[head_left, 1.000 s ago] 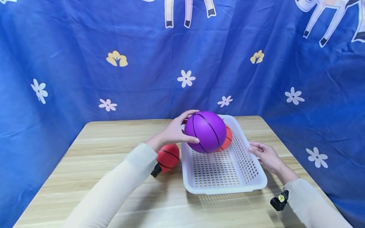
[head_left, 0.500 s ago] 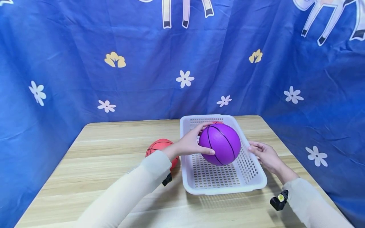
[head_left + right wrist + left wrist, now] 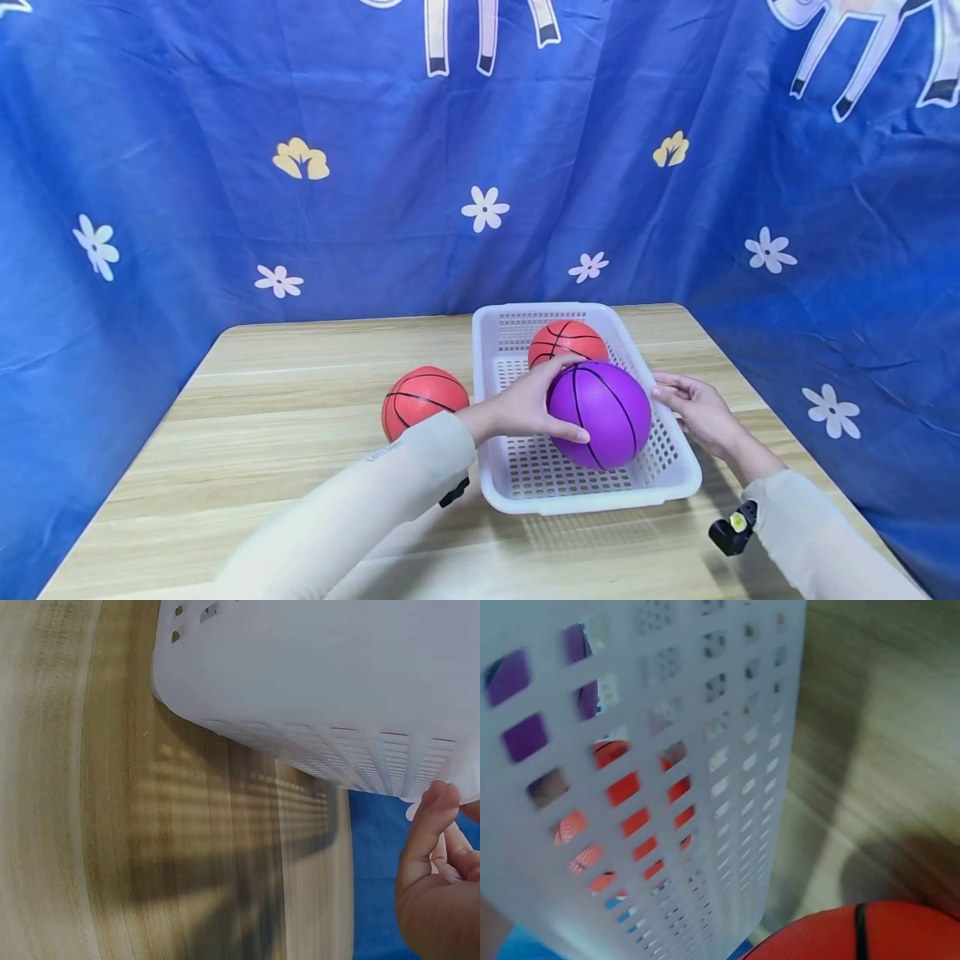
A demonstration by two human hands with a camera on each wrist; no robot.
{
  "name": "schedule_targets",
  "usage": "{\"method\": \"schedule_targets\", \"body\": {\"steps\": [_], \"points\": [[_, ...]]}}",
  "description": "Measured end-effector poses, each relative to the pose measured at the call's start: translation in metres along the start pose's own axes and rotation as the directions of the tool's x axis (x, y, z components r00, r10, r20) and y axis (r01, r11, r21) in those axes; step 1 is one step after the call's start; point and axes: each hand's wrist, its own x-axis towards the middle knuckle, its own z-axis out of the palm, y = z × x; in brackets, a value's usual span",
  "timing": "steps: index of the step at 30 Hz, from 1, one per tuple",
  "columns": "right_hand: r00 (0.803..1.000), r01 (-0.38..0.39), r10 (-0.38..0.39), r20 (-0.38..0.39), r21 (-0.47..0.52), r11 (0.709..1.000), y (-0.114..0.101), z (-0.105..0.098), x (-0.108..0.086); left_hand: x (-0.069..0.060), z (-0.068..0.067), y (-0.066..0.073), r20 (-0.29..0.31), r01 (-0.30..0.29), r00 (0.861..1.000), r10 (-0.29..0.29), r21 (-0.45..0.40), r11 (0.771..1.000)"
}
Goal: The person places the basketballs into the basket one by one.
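Note:
A purple toy basketball (image 3: pixel 606 417) is inside the white plastic basket (image 3: pixel 581 502), toward its near right part. My left hand (image 3: pixel 528 407) grips the ball from the left, thumb in front and fingers over the far side. Behind it in the basket lies a red basketball (image 3: pixel 567 335). At the basket's right rim, my right hand (image 3: pixel 699 414) holds the edge between thumb and fingers; the right wrist view shows the thumb (image 3: pixel 435 806) against the rim. The left wrist view looks through the basket's perforated wall (image 3: pixel 697 772), with bits of red and purple behind it.
Just left of the basket, a second red basketball (image 3: pixel 422 398) rests on the wooden table (image 3: pixel 285 433). A blue patterned curtain (image 3: pixel 375 225) hangs behind the table and along both sides.
My left hand has carried the purple basketball rightward, nearer and down into the basket. Both red basketballs now show more fully. My right hand stays at the rim.

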Motion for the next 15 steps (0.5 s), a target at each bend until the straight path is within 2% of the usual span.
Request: {"method": "schedule_targets", "body": {"steps": [7, 15], "points": [[1.0, 0.012, -0.012, -0.006, 0.009, 1.0, 0.001, 0.001, 0.0, 0.003, 0.012, -0.007, 0.051, 0.068, 0.996, -0.07, 0.045, 0.997], [1.0, 0.016, -0.016, -0.002, 0.006, 1.0, 0.002, -0.001, 0.001, 0.004, 0.024, -0.012, 0.077, 0.102, 0.991, -0.108, 0.084, 0.991]]}}
